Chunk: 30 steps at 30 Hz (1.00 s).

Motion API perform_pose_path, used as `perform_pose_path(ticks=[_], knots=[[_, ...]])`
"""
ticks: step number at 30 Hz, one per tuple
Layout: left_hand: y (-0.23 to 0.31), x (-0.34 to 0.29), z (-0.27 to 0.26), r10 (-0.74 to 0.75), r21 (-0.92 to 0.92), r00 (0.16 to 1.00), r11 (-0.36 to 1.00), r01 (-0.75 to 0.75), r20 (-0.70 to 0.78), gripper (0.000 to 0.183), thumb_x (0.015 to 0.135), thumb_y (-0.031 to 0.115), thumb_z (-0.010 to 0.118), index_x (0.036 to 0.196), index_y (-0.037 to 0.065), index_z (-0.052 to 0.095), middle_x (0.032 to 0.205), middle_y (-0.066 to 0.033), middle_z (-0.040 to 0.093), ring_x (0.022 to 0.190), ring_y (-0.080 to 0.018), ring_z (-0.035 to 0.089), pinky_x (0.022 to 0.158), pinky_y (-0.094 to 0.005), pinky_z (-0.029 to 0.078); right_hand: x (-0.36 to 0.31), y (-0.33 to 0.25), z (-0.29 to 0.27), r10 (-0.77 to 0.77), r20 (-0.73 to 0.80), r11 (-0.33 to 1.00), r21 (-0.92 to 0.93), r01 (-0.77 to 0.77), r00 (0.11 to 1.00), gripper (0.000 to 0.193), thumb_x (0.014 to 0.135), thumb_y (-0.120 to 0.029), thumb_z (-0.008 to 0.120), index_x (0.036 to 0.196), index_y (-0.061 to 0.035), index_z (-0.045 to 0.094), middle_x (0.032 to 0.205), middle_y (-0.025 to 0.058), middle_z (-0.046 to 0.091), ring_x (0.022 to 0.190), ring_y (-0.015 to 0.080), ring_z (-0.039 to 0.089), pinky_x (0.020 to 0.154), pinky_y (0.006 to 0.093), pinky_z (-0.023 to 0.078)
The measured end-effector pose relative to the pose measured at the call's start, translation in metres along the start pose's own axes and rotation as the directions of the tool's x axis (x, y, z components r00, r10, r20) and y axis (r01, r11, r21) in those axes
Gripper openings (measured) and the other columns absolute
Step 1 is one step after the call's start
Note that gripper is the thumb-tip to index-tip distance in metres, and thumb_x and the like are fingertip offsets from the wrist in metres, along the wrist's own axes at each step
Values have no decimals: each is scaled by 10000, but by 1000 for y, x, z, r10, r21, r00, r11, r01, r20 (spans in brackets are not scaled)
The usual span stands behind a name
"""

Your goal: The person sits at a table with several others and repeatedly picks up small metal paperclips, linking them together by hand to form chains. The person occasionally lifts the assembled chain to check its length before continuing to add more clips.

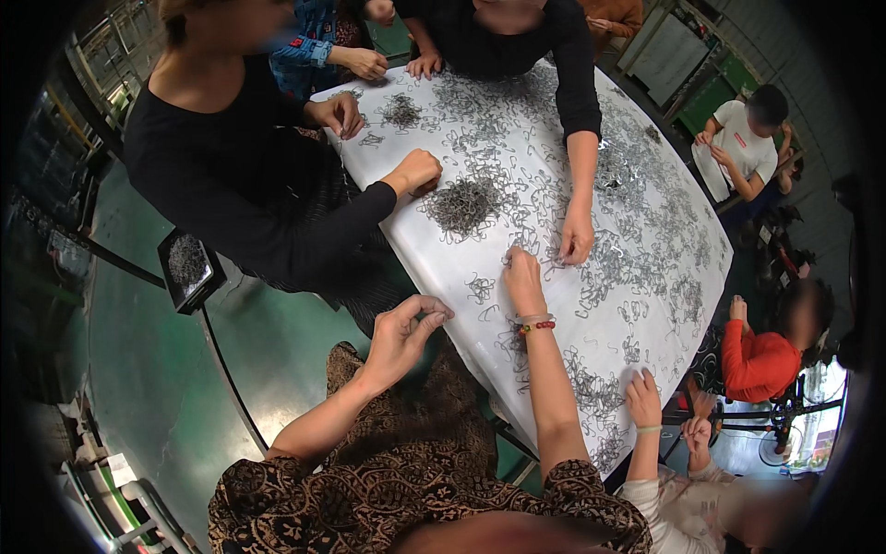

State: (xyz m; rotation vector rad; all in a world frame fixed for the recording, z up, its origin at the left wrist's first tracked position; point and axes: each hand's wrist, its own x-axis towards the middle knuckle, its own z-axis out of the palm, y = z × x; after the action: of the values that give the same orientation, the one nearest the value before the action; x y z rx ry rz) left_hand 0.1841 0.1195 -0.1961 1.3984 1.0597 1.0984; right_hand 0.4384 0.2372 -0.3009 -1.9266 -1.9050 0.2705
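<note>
My left hand [404, 340] hangs just off the near left edge of the white-covered table [432, 270]. Its thumb and fingertips are pressed together, and anything between them is too small to make out. My right hand [524, 284], with a beaded bracelet on the wrist, reaches over the table with curled fingers pointing down and closed. What its fingertips hold is hidden. Beside it lies a small cluster of bent wire hooks [481, 288]. A dense heap of dark hooks [464, 207] is farther left, and loose hooks [637, 245] are scattered across the right side.
Opposite, a co-worker's hand [578, 233] is close to my right hand. Another co-worker's hand [415, 170] rests by the heap. At lower right is a further hand [643, 399]. A black tray of small metal pieces [187, 262] stands left, above the green floor [138, 369].
</note>
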Motion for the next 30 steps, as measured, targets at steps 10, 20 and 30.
perform_pose_path(ticks=[10,20,30], knots=[[2,-5,2,80,-28,997,996,-81,-19,115,954,73,583,998,-25,626,915,-61,683,798,-89,620,684,-236,534,17,-3,7,-186,-90,982,-21,185,978,104,774,0,615,800,94,653,810,305,624,760,462,630,736,499,520],[-9,-10,-5,200,28,979,980,-199,-46,116,954,57,588,1013,-37,624,890,-42,665,702,-43,545,575,-214,470,-10,-46,-37,-19,-169,997,68,31,985,105,793,-12,601,792,84,641,783,222,646,735,362,655,662,387,524],[-20,-4,4,203,131,978,972,-195,-54,117,889,36,658,982,-31,636,811,-57,682,742,-84,611,656,-255,496,-142,-141,-52,127,-155,425,901,88,980,37,909,23,574,927,-7,586,924,-8,536,839,68,474,764,212,397]])
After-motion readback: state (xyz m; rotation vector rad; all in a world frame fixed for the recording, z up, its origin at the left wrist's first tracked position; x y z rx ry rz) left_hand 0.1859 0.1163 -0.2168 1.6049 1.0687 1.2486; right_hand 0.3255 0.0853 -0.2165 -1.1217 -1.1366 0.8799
